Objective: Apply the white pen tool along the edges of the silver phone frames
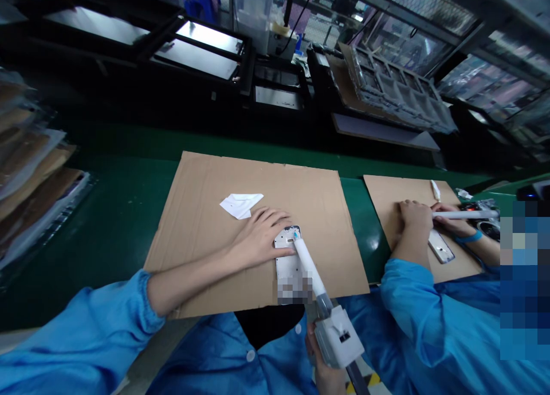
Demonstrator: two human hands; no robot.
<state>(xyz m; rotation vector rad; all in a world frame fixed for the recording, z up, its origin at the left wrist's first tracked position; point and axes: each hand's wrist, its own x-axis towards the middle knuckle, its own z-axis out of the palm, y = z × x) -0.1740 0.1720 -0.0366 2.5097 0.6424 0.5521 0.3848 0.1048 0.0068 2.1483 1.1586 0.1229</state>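
Observation:
A flat white phone-like part point(287, 269) lies on a brown cardboard sheet point(206, 212), its lower end pixelated. My left hand point(264, 234) rests over its upper left side, fingers curved round the edge and thumb across its face. Below the cardboard's front edge, my right hand point(324, 360) is wrapped round a grey and white dispensing tool point(339, 338). The tool's long white tube point(310, 268) slants up to the left, and its bluish tip is at the upper end of the part. A folded white cloth point(241, 205) lies behind my left hand.
At the right, another person's hands point(416, 214) work with a similar tool and white part point(440, 247) on a second cardboard sheet point(387, 194). Stacked wrapped sheets point(38, 177) stand at the left. Black frames point(275, 86) and a grey tray point(399, 89) line the back.

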